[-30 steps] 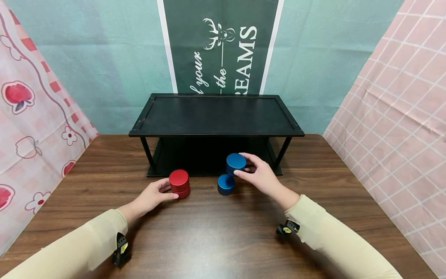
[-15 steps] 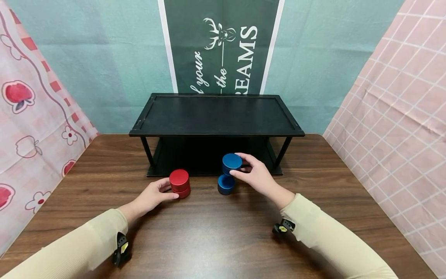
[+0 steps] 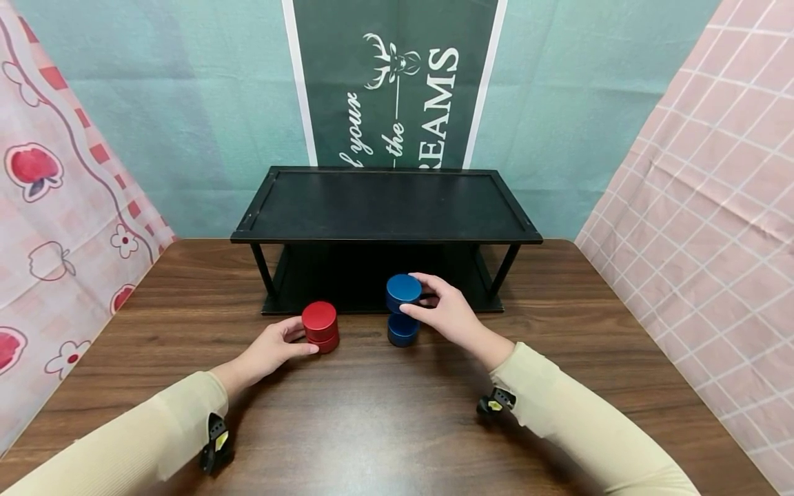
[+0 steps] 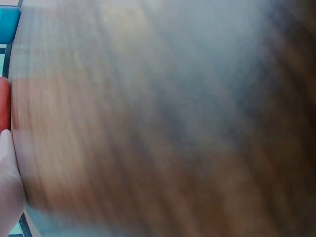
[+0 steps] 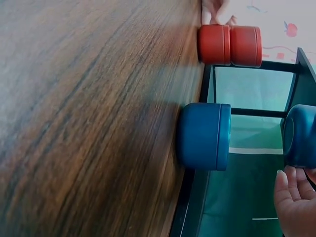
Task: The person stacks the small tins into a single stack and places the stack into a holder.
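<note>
Two small red round tins with lids, stacked one on the other, stand left of centre in the head view. My left hand [image 3: 276, 348] holds the lower red tin [image 3: 324, 344] from the left, thumb in front, fingers partly hidden behind; the upper red tin [image 3: 319, 317] sits on top. My right hand [image 3: 449, 313] grips a blue tin [image 3: 403, 291] from the right between thumb and fingers. That tin is held directly above a second blue tin [image 3: 403, 332] on the table, and the right wrist view shows a gap between the held tin [image 5: 302, 136] and the standing one [image 5: 202, 137].
Behind the tins is a black two-level shelf [image 3: 384, 207], its front lower edge close to them. The wooden table [image 3: 366, 420] spreads in front and to both sides. Fabric hangs at the back and both sides, including a pink checked cloth [image 3: 713, 207] at right.
My right hand has moved left with the blue tin, from up and right of the standing blue tin to straight over it. My left hand and the red tins have stayed put.
</note>
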`<state>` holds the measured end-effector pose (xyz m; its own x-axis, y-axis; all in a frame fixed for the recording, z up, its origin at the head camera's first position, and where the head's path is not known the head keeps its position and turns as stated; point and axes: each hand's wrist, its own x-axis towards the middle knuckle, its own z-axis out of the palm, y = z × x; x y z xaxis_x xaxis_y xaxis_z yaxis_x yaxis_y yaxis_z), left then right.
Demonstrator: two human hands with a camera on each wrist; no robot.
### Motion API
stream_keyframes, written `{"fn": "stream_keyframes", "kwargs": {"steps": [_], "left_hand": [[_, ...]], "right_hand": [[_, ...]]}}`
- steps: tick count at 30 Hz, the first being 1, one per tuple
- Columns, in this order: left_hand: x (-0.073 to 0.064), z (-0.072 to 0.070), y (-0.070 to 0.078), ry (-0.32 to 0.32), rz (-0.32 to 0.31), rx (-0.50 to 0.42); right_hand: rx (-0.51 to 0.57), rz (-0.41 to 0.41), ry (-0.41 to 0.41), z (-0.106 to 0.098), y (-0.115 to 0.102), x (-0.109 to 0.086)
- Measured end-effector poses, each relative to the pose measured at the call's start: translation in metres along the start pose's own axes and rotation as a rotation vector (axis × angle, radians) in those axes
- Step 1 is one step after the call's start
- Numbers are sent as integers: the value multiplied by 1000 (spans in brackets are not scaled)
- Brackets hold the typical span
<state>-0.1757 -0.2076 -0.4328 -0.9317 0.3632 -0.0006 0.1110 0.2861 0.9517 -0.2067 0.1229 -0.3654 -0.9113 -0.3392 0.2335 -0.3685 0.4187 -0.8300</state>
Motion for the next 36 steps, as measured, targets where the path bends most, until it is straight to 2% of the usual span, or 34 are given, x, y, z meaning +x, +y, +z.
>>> {"fn": "stream_keyframes", "kwargs": {"steps": [36], "left_hand": [[-1,0,2,7,7,10]], "right_hand": [[-27,-52,-36,25,-6,12]]}}
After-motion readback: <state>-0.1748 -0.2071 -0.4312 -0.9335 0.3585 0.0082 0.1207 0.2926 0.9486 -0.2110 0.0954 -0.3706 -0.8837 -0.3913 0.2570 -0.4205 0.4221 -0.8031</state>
